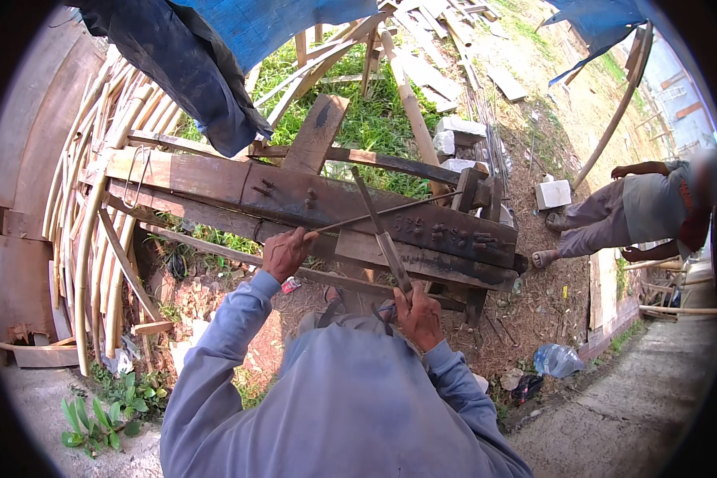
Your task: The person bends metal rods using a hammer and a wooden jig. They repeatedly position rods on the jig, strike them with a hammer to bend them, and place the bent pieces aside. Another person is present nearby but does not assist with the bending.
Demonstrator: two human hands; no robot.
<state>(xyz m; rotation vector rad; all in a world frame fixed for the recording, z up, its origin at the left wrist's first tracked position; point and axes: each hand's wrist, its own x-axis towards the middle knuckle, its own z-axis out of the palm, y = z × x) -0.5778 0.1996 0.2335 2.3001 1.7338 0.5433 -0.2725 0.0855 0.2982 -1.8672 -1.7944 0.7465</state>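
Observation:
My left hand (287, 253) is closed on a thin metal rod (338, 226) that runs up and right over a dark, weathered wooden workbench (215, 187). My right hand (418, 317) grips a long straight bar tool (389, 255), angled up across the bench and crossing the rod. Short metal pegs stand on the bench plank, a few (266, 188) left of the crossing and several (462, 237) to its right. A bent metal rod (135, 177) hangs over the bench’s left part.
Bamboo poles (82, 271) lean at left, below a blue tarp (295, 16) and dark cloth (175, 68). White blocks (553, 193) and loose boards (422, 80) lie beyond. A co-worker (641, 211) stands at right; a plastic water jug (558, 360) lies on the ground.

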